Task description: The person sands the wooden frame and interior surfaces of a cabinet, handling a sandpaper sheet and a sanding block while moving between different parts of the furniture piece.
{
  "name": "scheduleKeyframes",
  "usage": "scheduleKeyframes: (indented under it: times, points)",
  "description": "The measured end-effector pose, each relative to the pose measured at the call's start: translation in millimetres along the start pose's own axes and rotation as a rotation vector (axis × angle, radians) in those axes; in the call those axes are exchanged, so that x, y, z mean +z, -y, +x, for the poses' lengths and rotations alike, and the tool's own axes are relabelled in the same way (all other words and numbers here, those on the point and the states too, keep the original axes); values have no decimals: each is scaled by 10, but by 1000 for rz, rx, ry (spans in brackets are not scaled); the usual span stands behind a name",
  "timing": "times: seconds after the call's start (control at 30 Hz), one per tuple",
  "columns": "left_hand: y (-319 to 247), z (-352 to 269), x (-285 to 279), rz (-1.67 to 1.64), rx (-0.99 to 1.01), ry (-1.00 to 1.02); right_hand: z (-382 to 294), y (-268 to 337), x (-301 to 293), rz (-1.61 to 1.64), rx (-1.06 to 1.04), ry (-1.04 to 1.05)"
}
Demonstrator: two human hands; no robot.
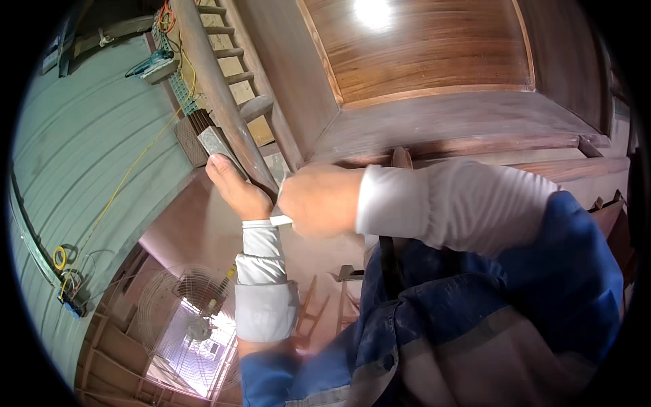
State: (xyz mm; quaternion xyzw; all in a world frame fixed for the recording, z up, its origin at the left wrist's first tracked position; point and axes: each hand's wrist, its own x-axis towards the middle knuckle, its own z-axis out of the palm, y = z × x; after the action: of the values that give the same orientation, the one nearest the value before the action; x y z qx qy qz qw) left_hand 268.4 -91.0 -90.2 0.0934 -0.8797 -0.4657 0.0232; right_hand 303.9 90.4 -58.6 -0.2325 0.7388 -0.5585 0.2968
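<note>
My left hand (239, 188) is around the lower part of a grey rectangular block (216, 140), close beside a round wooden rail (224, 86); some of its fingers are hidden. My right hand (320, 201), blurred, is closed on a thin pale folded sheet (281, 220), whose edges stick out near my left wrist. The rail belongs to a wooden frame with short rungs (239, 78). Beside that frame stands a large brown wooden piece with a glossy inset panel (427, 51) and greyish, dusty-looking borders (432, 117).
On the green ribbed surface (101, 132) at left lie a teal power sander (157, 63), a yellow cord (137, 165) and a yellow tape roll (59, 258). A brown textured block (189, 141) adjoins the rail. A wire-caged fan (198, 325) stands at lower left. Wooden rails (574, 168) extend at right.
</note>
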Motion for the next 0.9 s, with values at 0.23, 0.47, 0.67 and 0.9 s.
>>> scheduleKeyframes:
  times: [0.23, 0.47, 0.67, 0.9]
  points:
    - [-59, 64, 63, 18, -20, 15, 344, -306, 0, 224, 199, 261]
    - [-93, 22, 39, 144, 17, -7, 50, -541, 275, 158, 27, 42]
    - [-72, 37, 56, 158, 71, -48, -371, -402, -278, 98, 230, 310]
    - [19, 66, 59, 248, 132, -86, 166, -313, -7, -20, 56, 160]
